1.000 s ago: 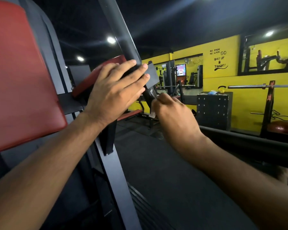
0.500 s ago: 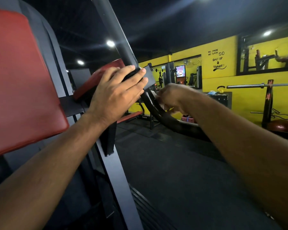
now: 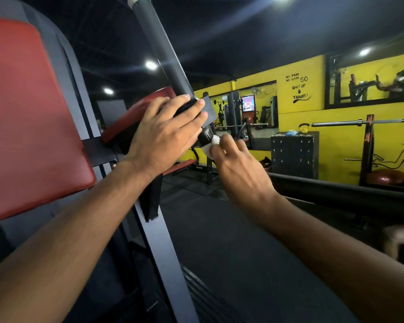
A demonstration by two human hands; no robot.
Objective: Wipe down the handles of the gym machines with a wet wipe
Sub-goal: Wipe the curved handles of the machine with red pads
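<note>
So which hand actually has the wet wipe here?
The right hand pinches the white wipe against the lower end of the black handle; the left hand carries none, its fingers laid straight over the handle higher up.

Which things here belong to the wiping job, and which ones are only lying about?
Job: black handle; wet wipe; left hand resting on the handle; right hand pinching the wipe.
Lying about: red pad; black box; yellow kettlebell; barbell.

Red padded vinyl backrest (image 3: 28, 117) at left; black perforated box (image 3: 294, 155) against yellow painted wall (image 3: 336, 141), yellow kettlebell (image 3: 304, 127) above it.
</note>
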